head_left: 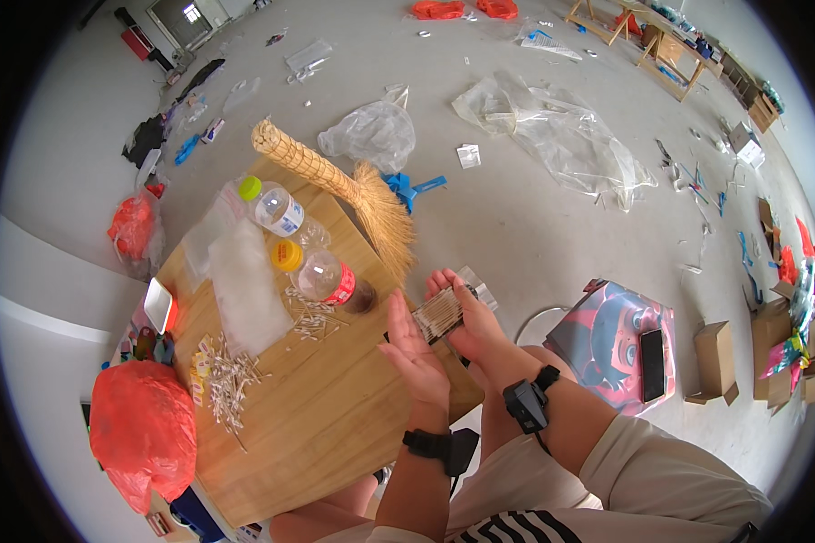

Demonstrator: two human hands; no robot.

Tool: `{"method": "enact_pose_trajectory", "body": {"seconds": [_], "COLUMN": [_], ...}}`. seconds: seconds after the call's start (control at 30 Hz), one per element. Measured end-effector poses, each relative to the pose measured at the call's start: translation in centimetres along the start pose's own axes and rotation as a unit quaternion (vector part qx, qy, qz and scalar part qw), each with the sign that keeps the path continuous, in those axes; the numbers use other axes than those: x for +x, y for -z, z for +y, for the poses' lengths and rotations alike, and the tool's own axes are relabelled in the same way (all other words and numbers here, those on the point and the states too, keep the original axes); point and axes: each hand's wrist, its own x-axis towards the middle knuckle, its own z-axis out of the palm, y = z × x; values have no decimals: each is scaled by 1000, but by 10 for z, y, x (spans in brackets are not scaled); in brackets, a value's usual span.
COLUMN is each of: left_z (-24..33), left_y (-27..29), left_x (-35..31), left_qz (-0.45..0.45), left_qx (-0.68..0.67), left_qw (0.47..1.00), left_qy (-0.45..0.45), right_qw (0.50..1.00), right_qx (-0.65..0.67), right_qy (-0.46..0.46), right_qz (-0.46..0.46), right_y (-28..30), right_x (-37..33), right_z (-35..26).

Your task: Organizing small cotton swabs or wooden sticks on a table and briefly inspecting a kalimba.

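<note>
The right hand was gripping a clear packet of thin sticks, its thumb along one side; the left hand was open, with its palm toward the left end, and touching I could not tell. The packet was by the right edge of the wooden table. A light, even squeeze seemed best, keeping sticks parallel, apart from the loose swabs.
</note>
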Motion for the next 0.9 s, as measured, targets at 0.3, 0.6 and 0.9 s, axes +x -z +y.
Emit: {"method": "enact_pose_trajectory", "body": {"seconds": [0.3,0.6,0.9], "left_z": [0,2,1], "left_y": [4,3,3], "left_x": [-1,-1,0], "left_qz": [-20,-38,-41], "left_qx": [3,3,5], "left_qw": [1000,999,999], "left_qy": [-8,-2,2], "right_qw": [998,996,999], "right_qx": [18,74,18], "right_qy": [-35,-48,-20], "right_qz": [55,20,23], "right_y": [13,7,9], "right_x": [-19,-21,-12], "right_z": [-11,-12,-16]}}
